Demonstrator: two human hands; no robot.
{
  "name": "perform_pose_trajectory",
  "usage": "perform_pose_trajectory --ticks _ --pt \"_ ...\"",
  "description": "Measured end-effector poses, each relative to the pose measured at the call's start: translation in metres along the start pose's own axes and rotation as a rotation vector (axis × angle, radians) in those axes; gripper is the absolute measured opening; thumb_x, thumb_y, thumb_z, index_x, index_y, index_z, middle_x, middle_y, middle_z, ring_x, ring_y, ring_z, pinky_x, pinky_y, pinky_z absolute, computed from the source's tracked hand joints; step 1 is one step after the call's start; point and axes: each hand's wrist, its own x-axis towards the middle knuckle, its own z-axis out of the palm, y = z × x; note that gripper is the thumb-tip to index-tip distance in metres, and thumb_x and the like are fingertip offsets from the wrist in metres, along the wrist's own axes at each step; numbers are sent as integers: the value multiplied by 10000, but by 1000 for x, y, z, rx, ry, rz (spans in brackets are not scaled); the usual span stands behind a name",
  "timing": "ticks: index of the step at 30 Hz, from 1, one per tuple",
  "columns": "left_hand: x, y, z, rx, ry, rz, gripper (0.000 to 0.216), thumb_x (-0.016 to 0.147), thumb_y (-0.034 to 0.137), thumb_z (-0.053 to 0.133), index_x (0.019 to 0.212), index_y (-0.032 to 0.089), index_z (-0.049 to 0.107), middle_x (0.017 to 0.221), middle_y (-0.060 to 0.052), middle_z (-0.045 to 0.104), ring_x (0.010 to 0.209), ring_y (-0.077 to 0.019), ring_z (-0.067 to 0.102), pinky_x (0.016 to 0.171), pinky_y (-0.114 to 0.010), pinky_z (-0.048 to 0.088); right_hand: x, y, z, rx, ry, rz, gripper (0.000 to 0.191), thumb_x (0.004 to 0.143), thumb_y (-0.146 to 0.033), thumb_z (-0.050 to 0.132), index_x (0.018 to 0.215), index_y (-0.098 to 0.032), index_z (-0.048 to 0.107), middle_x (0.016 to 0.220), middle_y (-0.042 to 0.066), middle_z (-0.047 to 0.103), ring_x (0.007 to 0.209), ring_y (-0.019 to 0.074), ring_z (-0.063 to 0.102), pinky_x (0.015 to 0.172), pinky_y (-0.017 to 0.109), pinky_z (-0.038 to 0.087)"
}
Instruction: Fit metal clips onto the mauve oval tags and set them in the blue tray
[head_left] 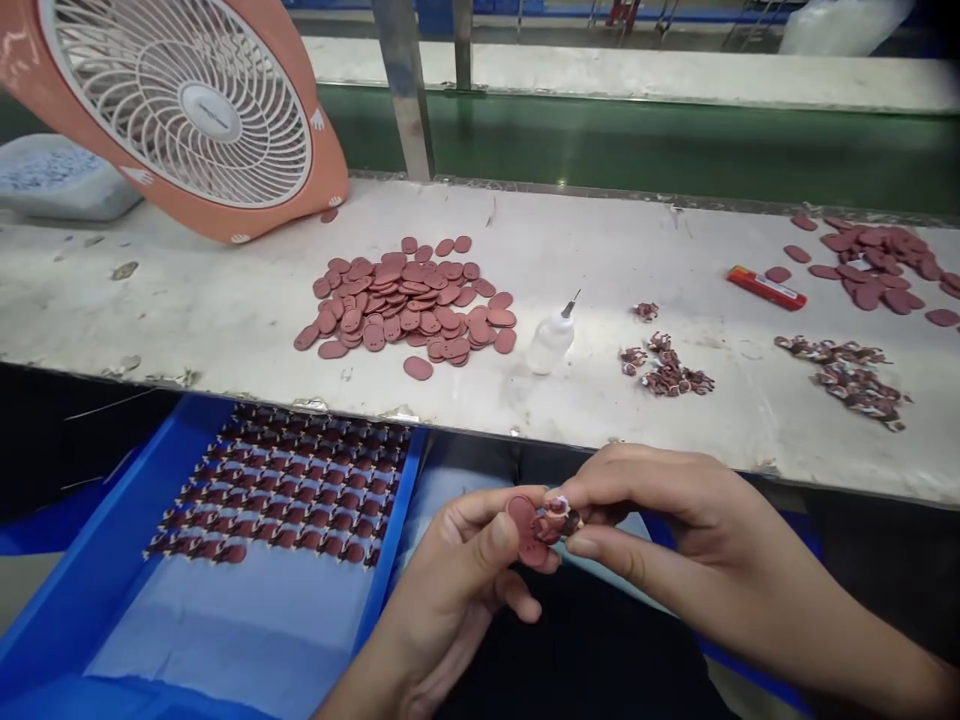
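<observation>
My left hand (480,560) pinches a reddish-brown oval disc (523,520) between thumb and fingers, over my lap. Against the disc, my right hand (660,540) grips a small brown figurine (556,520) with white and dark details, between thumb and forefinger. The two pieces touch or overlap; whether they are joined I cannot tell. On the bench ahead lie a pile of similar oval discs (405,300) and a small cluster of figurines (671,375). Between them stands a white dropper bottle (551,343) with a thin needle tip.
A blue tray (414,480) at lower left holds rows of assembled pieces on light-blue lining. An orange fan (322,165) stands at the bench's back left. On the right are a red tube-shaped pack (766,288), more discs (874,255) and more figurines (855,380). A metal post (409,100) rises behind.
</observation>
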Motion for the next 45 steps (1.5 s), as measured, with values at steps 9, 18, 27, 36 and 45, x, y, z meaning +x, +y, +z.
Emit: perform_pose_trajectory --ticks 9,18,27,36,45 --pt "3 -1 -4 -41 -36 -6 315 748 399 836 948 156 815 740 -26 688 652 -96 640 466 -118 543 3 -1 -1 -114 -29 -46 223 923 -105 672 1075 -266 697 900 -63 723 786 48 657 721 143 499" --pt "5 0 -1 -65 4 -21 301 713 386 865 921 172 822 738 -24 705 635 -91 646 443 -117 539 1 -4 -5 -167 -80 -59 186 932 -122 640 1043 -267 675 890 -33 717 786 102 662 713 218 520" --pt "4 0 -2 -54 39 -30 358 674 405 887 921 154 819 662 -9 666 603 -88 623 429 -115 529 4 -7 -8 -215 -140 -66 181 958 -151 620 1080 -278 663 946 -33 728 841 108 680 740 207 522" --pt "3 1 -1 -45 27 -19 305 712 392 864 904 160 813 705 -21 671 639 -99 625 457 -122 519 4 -8 -10 -267 -164 -90 193 955 -133 620 1096 -256 665 954 -20 721 840 96 665 741 182 506" --pt "-1 -3 -1 -11 97 22 308 710 404 864 906 172 812 717 -19 695 638 -100 623 479 -138 490 7 -8 -6 -276 -184 -156 218 965 -125 607 1131 -262 643 934 -27 720 813 96 652 734 198 490"
